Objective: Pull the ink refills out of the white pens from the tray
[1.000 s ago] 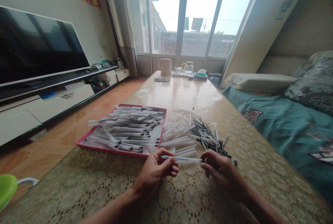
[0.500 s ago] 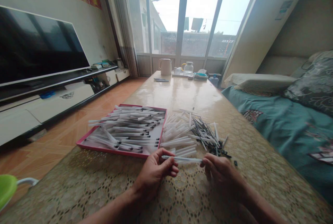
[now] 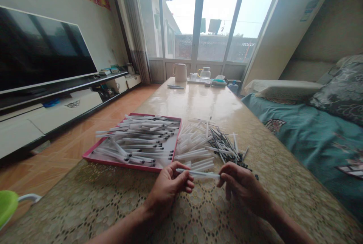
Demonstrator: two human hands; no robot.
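Note:
My left hand [image 3: 168, 188] is closed around the left part of a slim white pen [image 3: 204, 175], thumb on top. The pen lies nearly level above the table. Its right end meets the pinched fingertips of my right hand [image 3: 244, 188]; what is between those fingertips is hidden. Just beyond my hands lie translucent white pen barrels [image 3: 193, 154] in a loose heap. To their right is a pile of dark and white pen refills [image 3: 225, 145], with small black pieces [image 3: 243, 162] at its near edge, partly covered by my right hand.
A pink-rimmed tray [image 3: 120, 164] left of the barrels holds many pens with black ends [image 3: 141, 140]. A patterned cover lies over the long table [image 3: 119, 202]. At its far end stand a beige jug [image 3: 180, 73] and a glass pitcher [image 3: 205, 74]. A bed or sofa [image 3: 295, 134] flanks the right side.
My right hand has tilted and risen slightly at the pen's right end, now covering more of the small black pieces. My left hand and the pen are almost unmoved.

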